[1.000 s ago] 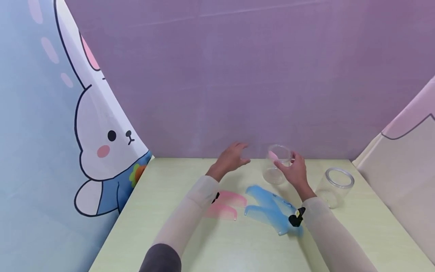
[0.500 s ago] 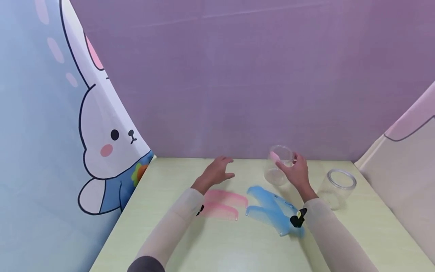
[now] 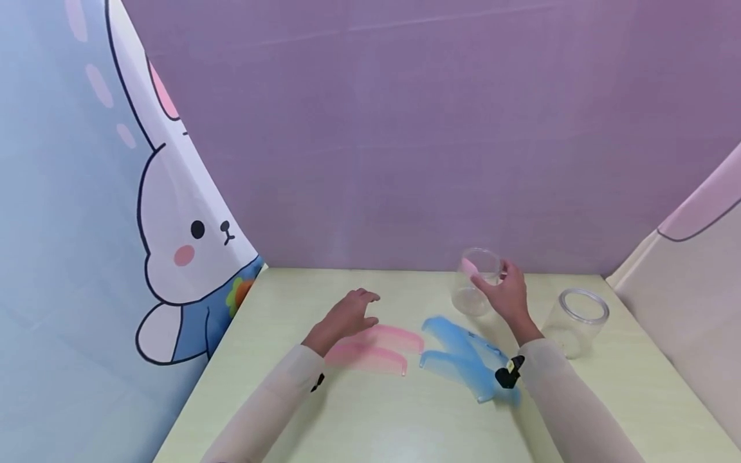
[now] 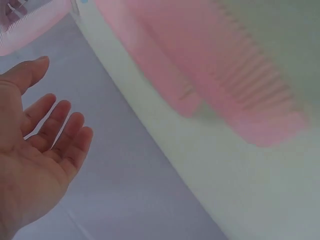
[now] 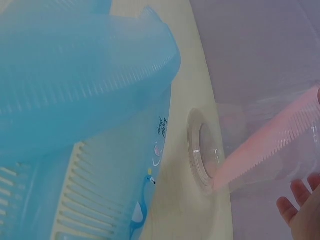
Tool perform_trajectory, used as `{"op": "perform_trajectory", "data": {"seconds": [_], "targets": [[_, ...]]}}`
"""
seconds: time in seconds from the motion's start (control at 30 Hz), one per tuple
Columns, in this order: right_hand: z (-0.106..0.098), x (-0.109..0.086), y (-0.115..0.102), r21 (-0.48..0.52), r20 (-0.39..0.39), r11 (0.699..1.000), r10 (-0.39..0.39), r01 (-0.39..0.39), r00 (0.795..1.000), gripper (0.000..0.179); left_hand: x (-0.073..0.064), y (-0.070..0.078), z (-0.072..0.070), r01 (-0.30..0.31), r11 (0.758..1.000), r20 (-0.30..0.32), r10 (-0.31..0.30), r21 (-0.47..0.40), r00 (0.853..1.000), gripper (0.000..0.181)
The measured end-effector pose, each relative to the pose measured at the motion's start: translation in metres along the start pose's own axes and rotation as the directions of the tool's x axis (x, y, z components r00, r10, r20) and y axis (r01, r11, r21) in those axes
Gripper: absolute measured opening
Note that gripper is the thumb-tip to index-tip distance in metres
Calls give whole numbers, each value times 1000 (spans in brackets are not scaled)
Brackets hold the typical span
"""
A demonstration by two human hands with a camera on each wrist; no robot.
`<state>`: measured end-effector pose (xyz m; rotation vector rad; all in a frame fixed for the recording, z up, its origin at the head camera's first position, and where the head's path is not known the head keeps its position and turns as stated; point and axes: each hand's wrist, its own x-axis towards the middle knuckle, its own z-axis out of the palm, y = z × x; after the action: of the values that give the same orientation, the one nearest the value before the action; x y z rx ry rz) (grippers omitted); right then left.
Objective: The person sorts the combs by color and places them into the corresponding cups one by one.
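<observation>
My right hand (image 3: 508, 297) holds a clear plastic jar (image 3: 470, 297) by its right side, thumb at the front and fingers behind. A pink comb (image 5: 272, 139) leans inside that jar, one end down at the base. My left hand (image 3: 346, 315) is over the left end of two pink combs (image 3: 376, 360), its fingers relaxed and holding nothing. Those combs lie side by side on the table, and the left wrist view shows their teeth up close. Several blue combs (image 3: 457, 360) lie overlapping to their right, partly covered by my right wrist.
A second clear jar (image 3: 573, 328) with a silvery rim stands at the right, beside my right forearm. A purple backdrop (image 3: 370, 141) rises behind the pale table (image 3: 370, 424). Printed cloth (image 3: 179, 257) hangs along the left side, more cloth along the right.
My left hand has moved left and toward me, away from the jar to over the pink combs. My right hand keeps its grip on the jar.
</observation>
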<state>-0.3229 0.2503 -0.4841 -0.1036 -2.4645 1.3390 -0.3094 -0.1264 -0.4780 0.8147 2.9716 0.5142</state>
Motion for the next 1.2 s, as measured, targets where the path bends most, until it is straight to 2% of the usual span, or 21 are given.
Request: {"op": "perform_trajectory", "data": {"seconds": [0.1,0.27,0.47,0.57,0.67,0.83,1.03,1.2], "targets": [[1,0,0,-4,5,1000,3,-3,1000,88,-14,-7,-1,37,998,19,-36,-46,999,50],[1,1,2,-10,6,1000,7,-7,1000,89,-38,-23,2,61,995,28,-59,-83,998,48],[1,3,4,-14,0,1000,4,-4,1000,88,-62,-39,8,75,995,37,-72,-59,997,48],[0,3,4,-14,-2,1000,7,-7,1000,88,-71,-46,11,91,995,65,-88,-45,994,48],[0,3,2,-13,-1,1000,9,-9,1000,88,-77,-52,15,89,996,94,-86,-24,992,49],[-1,4,1,-12,-3,1000,6,-6,1000,87,-82,-58,19,33,999,132,-38,39,990,49],[0,3,2,-12,0,1000,14,-14,1000,88,-84,-59,21,62,998,156,-63,12,986,48],[0,2,2,-13,3,1000,25,-25,1000,90,-87,-60,19,3,1000,143,-6,19,990,44]]}}
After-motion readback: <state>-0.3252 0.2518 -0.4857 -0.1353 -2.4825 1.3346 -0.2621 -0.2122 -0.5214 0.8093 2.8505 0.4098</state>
